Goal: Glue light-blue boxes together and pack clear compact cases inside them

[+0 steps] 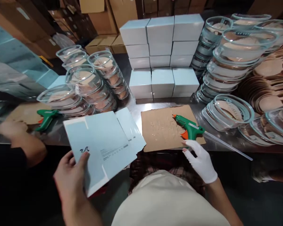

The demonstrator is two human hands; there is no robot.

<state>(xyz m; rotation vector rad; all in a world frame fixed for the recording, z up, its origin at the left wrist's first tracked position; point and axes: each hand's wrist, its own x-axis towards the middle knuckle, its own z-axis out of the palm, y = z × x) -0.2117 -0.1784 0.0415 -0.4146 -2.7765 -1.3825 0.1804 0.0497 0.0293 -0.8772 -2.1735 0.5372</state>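
In the head view, our left hand at the lower left of the frame grasps a flattened pale-blue box by its near corner, thumb on top, with the far flaps lying over the edge of the tabletop. Our right hand, in a white glove, sits lower centre-right with loose, released fingers touching the handle of the green glue gun; it does not grip it yet. The gun lies on a cardboard mat speckled with glue drops, nozzle pointing to upper left.

We judge the step goes best if we close fully round the handle before lifting, keep the nozzle over the mat, and hold the box flat and steady.

At the left edge another person's hand rests near a second green glue gun. Stacked glass bowls and finished boxes fill the upper frame.
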